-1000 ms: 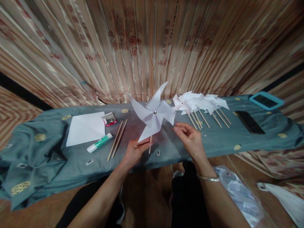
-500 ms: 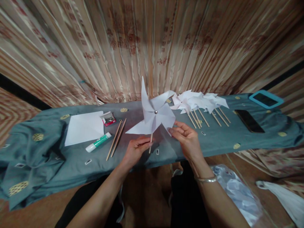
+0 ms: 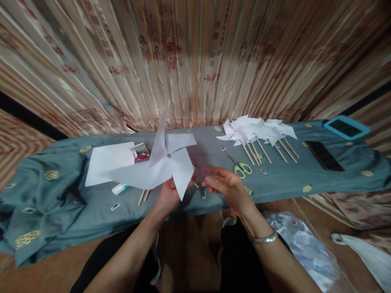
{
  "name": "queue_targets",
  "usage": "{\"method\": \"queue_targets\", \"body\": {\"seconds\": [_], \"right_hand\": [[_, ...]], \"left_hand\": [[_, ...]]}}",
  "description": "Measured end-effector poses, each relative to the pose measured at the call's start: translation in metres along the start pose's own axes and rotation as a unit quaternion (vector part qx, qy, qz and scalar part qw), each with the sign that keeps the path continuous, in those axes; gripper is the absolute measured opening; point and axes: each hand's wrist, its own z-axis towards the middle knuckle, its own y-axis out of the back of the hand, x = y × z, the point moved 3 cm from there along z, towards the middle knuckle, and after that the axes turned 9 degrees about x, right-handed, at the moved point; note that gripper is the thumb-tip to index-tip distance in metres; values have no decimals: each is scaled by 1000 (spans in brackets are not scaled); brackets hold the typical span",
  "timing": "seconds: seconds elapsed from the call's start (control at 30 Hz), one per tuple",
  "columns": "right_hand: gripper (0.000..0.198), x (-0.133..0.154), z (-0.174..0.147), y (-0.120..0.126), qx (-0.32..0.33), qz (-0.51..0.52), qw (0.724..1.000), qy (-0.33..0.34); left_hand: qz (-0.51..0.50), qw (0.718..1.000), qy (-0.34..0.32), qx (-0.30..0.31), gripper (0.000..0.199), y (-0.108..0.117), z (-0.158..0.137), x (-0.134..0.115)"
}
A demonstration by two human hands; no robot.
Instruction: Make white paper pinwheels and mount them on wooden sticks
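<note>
A white paper pinwheel is held up above the cloth by my left hand, whose fingers close round its wooden stick, mostly hidden behind the blades. The pinwheel is tilted and turned partly sideways, with a pin at its centre. My right hand is just right of it, apart from the blades, fingers spread and holding nothing. Scissors with green handles lie on the cloth beyond my right hand. Several finished pinwheels on sticks lie overlapping farther back to the right.
Left of the pinwheel lie white paper, a small red box of pins, a partly covered glue stick and two wooden sticks. A black phone and a blue-framed device rest at the right. A plastic bag sits on the floor.
My left hand has moved the pinwheel left and turned it, so it now covers the pin box's edge and glue stick. My right hand has let go of a blade; the scissors have come into view.
</note>
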Motion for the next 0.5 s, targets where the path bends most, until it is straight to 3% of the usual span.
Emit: {"method": "queue_targets", "body": {"seconds": [0.13, 0.23, 0.37, 0.5], "right_hand": [[42, -3, 9, 14, -21, -18, 999, 27], [39, -9, 14, 22, -64, -51, 992, 91], [29, -8, 20, 36, -128, -133, 960, 212], [31, 0, 26, 51, -168, -192, 931, 261]], "left_hand": [[-9, 1000, 4, 23, 23, -3, -1, -3], [-31, 999, 10, 34, 27, -6, -1, -3], [-23, 997, 34, 71, 28, -12, -3, -2], [-58, 990, 71, 111, 34, -19, -10, 0]]}}
